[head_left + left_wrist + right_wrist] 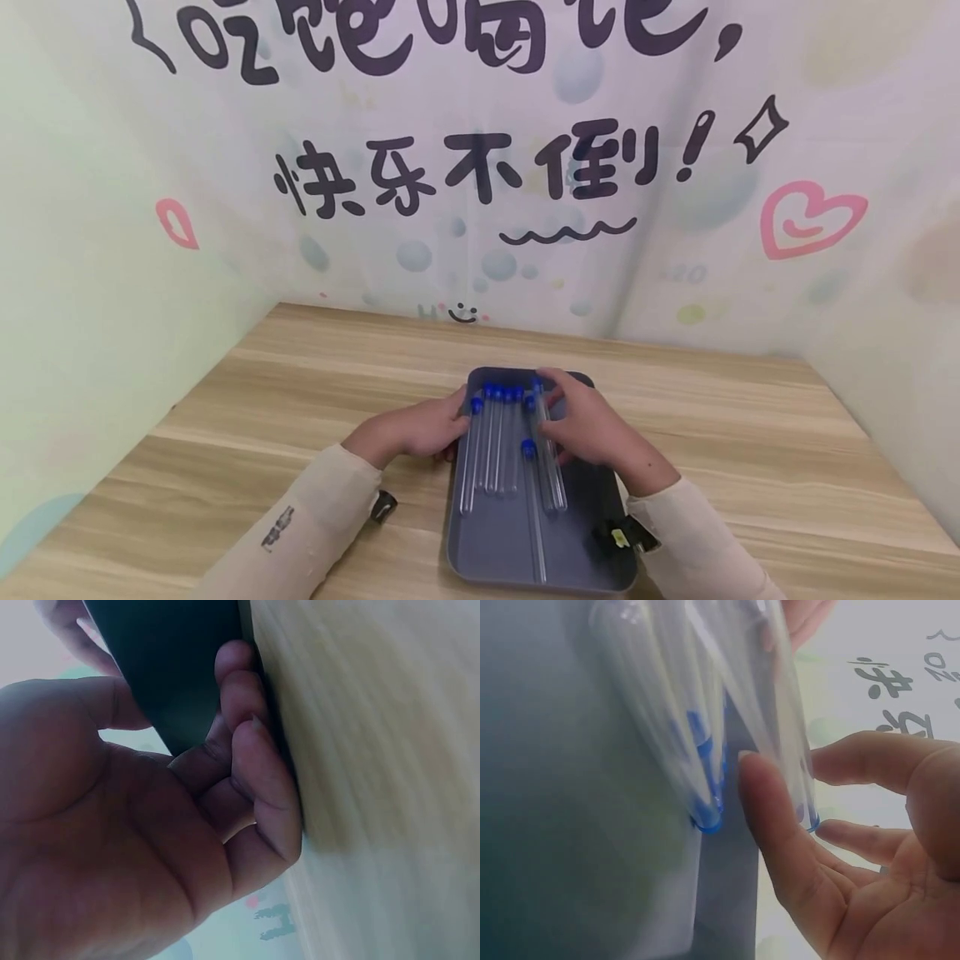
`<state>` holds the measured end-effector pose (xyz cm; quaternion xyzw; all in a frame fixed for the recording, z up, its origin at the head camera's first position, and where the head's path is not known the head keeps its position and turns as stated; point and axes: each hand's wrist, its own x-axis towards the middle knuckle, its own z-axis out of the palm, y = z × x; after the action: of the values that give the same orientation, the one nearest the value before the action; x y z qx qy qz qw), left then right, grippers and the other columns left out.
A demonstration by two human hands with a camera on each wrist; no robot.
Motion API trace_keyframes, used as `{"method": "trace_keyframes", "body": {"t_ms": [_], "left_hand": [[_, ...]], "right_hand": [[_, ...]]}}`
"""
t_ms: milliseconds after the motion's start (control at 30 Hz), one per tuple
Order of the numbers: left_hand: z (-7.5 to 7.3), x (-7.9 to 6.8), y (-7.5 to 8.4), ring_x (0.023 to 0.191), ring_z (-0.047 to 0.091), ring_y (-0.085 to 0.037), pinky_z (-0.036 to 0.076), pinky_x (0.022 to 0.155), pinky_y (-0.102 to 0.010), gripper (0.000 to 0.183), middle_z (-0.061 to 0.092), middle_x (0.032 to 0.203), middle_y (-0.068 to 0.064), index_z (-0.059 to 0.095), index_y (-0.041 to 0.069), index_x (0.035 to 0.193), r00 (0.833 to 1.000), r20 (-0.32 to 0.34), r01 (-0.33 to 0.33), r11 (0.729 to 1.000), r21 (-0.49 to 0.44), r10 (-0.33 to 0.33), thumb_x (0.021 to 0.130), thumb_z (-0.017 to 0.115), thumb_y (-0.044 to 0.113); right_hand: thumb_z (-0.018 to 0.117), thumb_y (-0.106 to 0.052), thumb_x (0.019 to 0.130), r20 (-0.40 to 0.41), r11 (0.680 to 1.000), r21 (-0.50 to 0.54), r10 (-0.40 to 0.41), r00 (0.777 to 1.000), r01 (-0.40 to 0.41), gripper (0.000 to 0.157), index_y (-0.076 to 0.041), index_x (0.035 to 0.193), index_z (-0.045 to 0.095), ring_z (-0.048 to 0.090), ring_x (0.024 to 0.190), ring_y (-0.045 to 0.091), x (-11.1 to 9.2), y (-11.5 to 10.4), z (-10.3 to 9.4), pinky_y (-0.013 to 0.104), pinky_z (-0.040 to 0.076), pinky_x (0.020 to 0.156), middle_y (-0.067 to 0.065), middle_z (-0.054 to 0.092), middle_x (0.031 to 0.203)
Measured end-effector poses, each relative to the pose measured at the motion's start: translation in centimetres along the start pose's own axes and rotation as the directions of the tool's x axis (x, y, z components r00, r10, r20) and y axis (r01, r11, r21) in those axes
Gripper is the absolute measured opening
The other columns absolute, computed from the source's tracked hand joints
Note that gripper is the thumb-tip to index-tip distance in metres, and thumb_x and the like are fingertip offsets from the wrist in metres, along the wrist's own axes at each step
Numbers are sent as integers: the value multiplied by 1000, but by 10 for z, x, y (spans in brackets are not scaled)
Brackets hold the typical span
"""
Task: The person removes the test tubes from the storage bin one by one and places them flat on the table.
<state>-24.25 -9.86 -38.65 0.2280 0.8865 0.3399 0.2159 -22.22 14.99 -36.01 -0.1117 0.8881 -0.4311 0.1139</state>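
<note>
A dark grey rectangular tray [495, 546] lies on the table with several clear test tubes with blue caps [491, 450] in it. At the tray's left wall, my left hand [431, 425] grips the edge; its curled fingers [262, 780] press low against the outside in the left wrist view. My right hand [588, 425] is over the tray's right side, pinching a test tube [551, 467] between thumb [769, 802] and fingers near the capped end. Just left of it, another tube [536, 529] lies lower, its cap nearer me.
The tray stands on a wood-grain table [360, 358]. Behind it hangs a printed cloth backdrop [450, 258] with black lettering, and pale walls stand at both sides. A black wrist device [630, 533] sits by the right sleeve, close over the tray's right rim.
</note>
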Motion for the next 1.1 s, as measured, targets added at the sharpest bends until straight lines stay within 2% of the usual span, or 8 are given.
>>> {"method": "trace_keyframes", "body": {"t_ms": [600, 767, 1100], "left_hand": [[-1, 1, -2, 56, 58, -20, 53, 53, -33, 58, 63, 67, -9, 15, 14, 161, 1000, 0, -23, 1000, -14, 23, 107, 35, 16], [-1, 0, -2, 57, 58, -19, 53, 54, -32, 57, 64, 68, -8, 16, 14, 160, 1000, 5, -21, 1000, -11, 21, 107, 35, 16], [-2, 0, -2, 57, 58, -19, 53, 54, -32, 56, 65, 69, -9, 17, 13, 160, 999, 16, -42, 999, 1, 42, 106, 35, 15]], "right_hand": [[62, -1, 92, -28, 992, 112, -51, 998, 54, 75, -14, 157, 27, 69, 63, 20, -13, -12, -27, 38, 63, 57, 27, 48, 136], [61, -1, 93, -28, 990, 128, -61, 998, 64, 76, -13, 158, 25, 69, 66, 20, -19, -7, -35, 38, 63, 59, 28, 46, 136], [57, -3, 97, -53, 988, 135, -67, 996, 74, 78, -18, 161, 14, 70, 72, 22, -26, 3, -51, 38, 63, 62, 30, 41, 143]]}}
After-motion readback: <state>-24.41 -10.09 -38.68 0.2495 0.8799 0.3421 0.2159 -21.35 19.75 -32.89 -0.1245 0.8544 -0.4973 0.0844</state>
